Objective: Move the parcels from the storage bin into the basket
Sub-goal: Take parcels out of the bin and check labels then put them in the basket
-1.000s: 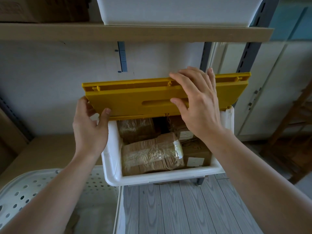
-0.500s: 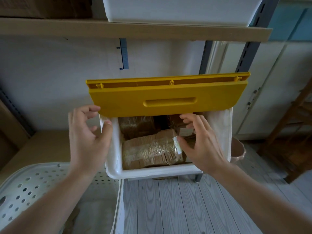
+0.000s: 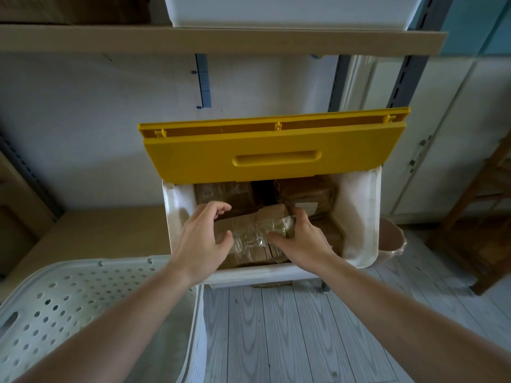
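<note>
A white storage bin stands on the lower shelf with its yellow lid folded up and back. Several brown parcels wrapped in clear tape lie inside. The front parcel sits between my two hands. My left hand curls round its left end, thumb on the front face. My right hand grips its right end with the fingers over the far edge. A white perforated basket stands at the lower left, its inside partly hidden by my left forearm.
More parcels fill the back of the bin under the lid. A wooden shelf board carries another white bin overhead. A brown pot sits right of the bin, wooden furniture beyond it. Grey plank floor lies below.
Both hands have left the yellow lid, which stays propped open, and gone down into the bin to take hold of the two ends of the front parcel.
</note>
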### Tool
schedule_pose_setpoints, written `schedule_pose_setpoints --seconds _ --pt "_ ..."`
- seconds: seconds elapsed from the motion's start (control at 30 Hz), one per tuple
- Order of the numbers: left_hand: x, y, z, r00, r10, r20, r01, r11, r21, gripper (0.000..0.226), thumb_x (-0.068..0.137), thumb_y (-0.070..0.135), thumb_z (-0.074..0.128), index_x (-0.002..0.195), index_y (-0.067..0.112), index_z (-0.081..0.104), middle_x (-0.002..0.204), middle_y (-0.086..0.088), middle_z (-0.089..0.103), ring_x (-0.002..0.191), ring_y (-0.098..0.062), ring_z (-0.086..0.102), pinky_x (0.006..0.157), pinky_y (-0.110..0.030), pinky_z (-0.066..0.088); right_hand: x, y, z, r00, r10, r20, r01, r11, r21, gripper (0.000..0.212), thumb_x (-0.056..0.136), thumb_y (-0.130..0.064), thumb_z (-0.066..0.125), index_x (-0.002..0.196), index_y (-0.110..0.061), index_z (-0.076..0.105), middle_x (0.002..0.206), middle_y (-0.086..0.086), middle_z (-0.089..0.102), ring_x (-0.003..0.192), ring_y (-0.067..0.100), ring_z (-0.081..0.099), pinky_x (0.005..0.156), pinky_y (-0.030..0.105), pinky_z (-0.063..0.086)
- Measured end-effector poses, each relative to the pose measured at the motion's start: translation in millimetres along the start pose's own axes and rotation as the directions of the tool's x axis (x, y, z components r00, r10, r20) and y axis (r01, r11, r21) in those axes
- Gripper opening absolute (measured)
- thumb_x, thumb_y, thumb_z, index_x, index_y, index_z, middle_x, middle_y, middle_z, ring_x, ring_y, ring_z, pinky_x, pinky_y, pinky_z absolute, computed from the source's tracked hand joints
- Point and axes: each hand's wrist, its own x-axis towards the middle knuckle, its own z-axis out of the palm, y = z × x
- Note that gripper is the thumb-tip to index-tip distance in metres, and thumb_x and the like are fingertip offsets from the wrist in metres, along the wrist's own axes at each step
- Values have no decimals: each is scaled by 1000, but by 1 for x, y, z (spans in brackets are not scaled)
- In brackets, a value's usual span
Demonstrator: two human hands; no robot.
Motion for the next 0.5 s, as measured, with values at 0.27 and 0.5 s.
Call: schedule_pose_setpoints --seconds 0.27,0.5 --pt "3 -3 32 960 80 270 -119 984 134 93 83 47 73 157 26 22 158 5 31 146 -18 30 116 -36 34 4 -2 0 995 78 -60 -63 973 224 94 75 -42 87 149 -19 34 123 -4 57 113 16 56 66 16 40" --pt "5 -7 37 965 -1 263 -39 988 146 107 79 48 76 160 22 11 163 -4 18 152 -24 16 122 -39 24 2 -5 3 993 92 -74 -55 916 398 88 63 -35 94 137 -21 49 111 -5 64 103 16 63 82 29 56"
